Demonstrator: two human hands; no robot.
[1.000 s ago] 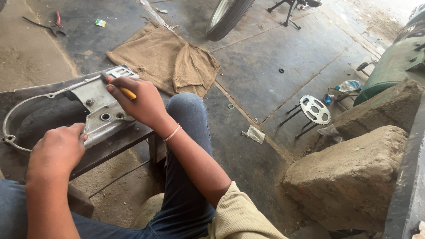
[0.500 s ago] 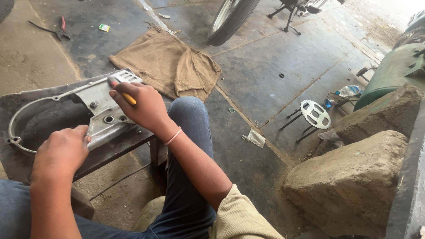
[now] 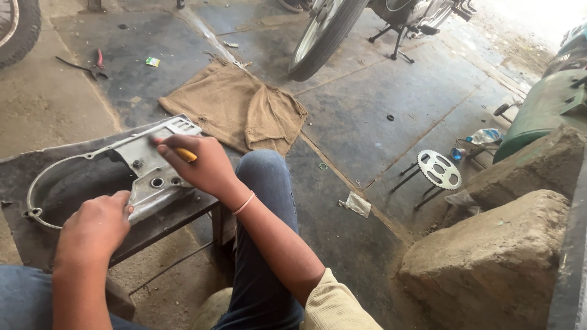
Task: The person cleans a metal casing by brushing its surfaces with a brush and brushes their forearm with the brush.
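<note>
A grey metal engine cover (image 3: 143, 168) lies on a low dark metal stool (image 3: 183, 217) in front of me. My right hand (image 3: 199, 165) is closed around a tool with an orange handle (image 3: 185, 155), its working end pressed against the cover's upper part. My left hand (image 3: 95, 229) rests on the near edge of the cover and holds it down. My knee in blue jeans (image 3: 263, 177) rises just right of the stool.
A brown sack cloth (image 3: 238, 110) lies on the concrete floor beyond the stool. Pliers (image 3: 92, 64) lie far left. A motorcycle wheel (image 3: 321, 36) stands at top centre. A sprocket (image 3: 439, 169) and large stone blocks (image 3: 495, 256) are at right.
The view has shifted slightly, so cover and hands sit a little lower and to the right in the frame. My right hand stays on the cover with the tool; the left keeps its hold.
</note>
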